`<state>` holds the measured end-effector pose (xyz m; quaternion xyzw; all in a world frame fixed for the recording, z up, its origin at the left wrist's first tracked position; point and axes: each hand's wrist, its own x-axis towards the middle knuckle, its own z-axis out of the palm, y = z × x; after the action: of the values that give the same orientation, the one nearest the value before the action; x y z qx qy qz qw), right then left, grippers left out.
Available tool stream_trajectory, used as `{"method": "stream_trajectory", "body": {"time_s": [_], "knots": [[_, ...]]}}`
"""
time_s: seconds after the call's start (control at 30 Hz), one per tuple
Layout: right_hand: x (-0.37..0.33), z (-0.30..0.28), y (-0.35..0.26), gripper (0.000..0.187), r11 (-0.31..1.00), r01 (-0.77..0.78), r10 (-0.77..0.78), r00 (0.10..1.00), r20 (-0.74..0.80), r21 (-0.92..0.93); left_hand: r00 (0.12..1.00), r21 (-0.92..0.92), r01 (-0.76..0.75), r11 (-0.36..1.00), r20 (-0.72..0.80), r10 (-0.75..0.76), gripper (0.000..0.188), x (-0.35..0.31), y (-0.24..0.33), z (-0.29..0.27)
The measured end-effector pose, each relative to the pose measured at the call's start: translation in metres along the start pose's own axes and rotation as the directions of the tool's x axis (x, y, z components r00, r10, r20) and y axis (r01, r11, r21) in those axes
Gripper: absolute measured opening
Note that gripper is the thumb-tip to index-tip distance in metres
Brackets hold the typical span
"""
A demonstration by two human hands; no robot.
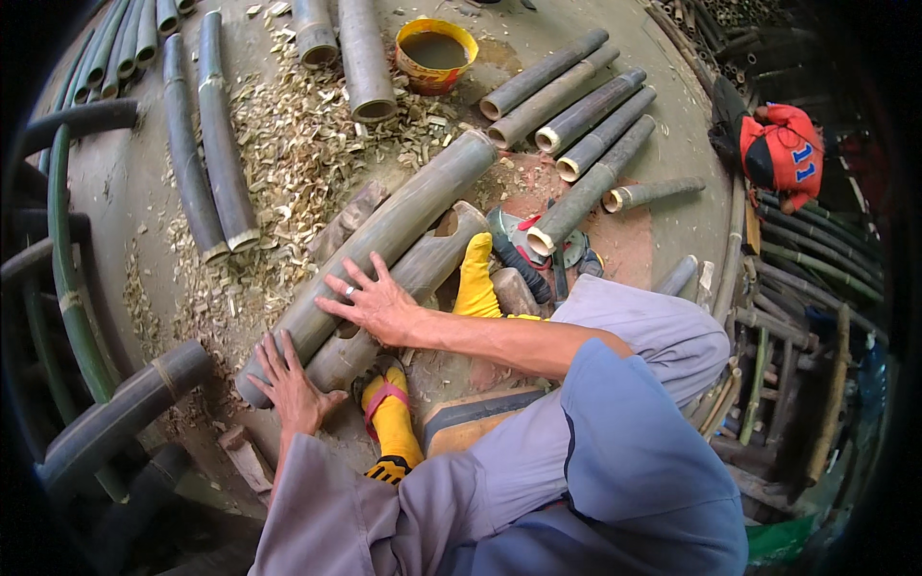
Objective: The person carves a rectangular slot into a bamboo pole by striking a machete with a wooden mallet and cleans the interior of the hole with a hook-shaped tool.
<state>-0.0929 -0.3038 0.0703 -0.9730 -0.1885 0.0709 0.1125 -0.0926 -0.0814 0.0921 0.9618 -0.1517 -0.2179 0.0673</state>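
A thick grey-brown bamboo pole [403, 226] lies slanting before me, its far end away to the right. My left hand [296, 392] rests on its near end with fingers spread. Farther up, my right hand [373, 302] lies flat across the same pole, fingers apart and a ring on one of them. Close beside it lies a second bamboo length [423, 264] with a notch cut near its far end, partly hidden by my right hand. Both hands are open and touch the pole without wrapping round it.
Wood chips [298, 144] cover the ground beyond. An angle grinder [567, 245] sits by my yellow-socked foot [475, 278]. Several cut bamboo pieces [586, 115] lie at the right, near a yellow bucket [456, 79] of murky water. A person in red [788, 154] is at far right.
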Motion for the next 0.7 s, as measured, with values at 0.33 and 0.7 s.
{"method": "stream_trajectory", "body": {"time_s": [0.33,0.7], "knots": [[-0.076,-0.045,0.098,0.032,0.898,-0.298,0.421,0.795,-0.437,0.324,0.999,-0.015,-0.027,1.0,0.042,0.028,0.144,0.016,-0.008,0.001],[-0.194,-0.003,0.146,0.022,0.634,-0.766,0.773,0.629,0.082,-0.108,0.997,-0.019,-0.076,0.997,-0.01,0.076,0.145,0.014,-0.004,0.011]]}}
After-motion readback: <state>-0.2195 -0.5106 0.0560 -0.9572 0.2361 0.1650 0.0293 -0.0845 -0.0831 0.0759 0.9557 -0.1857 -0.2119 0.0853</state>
